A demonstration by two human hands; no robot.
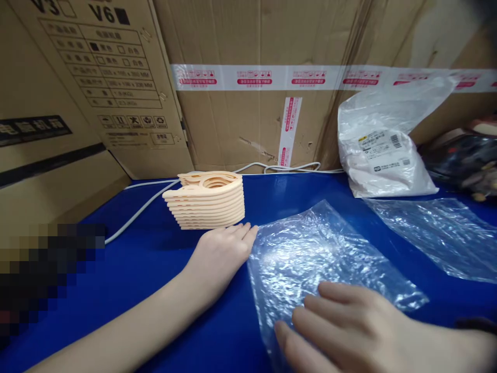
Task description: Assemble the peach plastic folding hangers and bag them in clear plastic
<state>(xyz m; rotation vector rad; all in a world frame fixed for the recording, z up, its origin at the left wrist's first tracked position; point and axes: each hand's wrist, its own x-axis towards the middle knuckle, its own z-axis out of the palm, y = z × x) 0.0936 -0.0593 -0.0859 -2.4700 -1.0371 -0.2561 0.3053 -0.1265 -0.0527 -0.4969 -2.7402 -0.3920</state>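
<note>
A clear plastic bag [306, 259] lies flat and crinkled on the blue table surface. My left hand [223, 248] is at its upper left corner, palm down with fingers stretched out, touching the bag's edge. Just beyond those fingers stands a neat stack of thin peach-coloured plastic pieces [209, 204] with rounded openings; their exact kind is unclear. Over the lower part of the bag is my right hand [345, 326], fingers apart and slightly blurred. Nothing shows in its grasp, and whether it presses on the plastic is unclear.
Cardboard boxes [248, 41] wall off the back and left. A filled white plastic bag [384, 155] with a label leans at the back right, with another clear plastic bag [438, 233] in front. Dark wrapped items [466, 160] sit far right. A white cable [143, 207] runs along the back.
</note>
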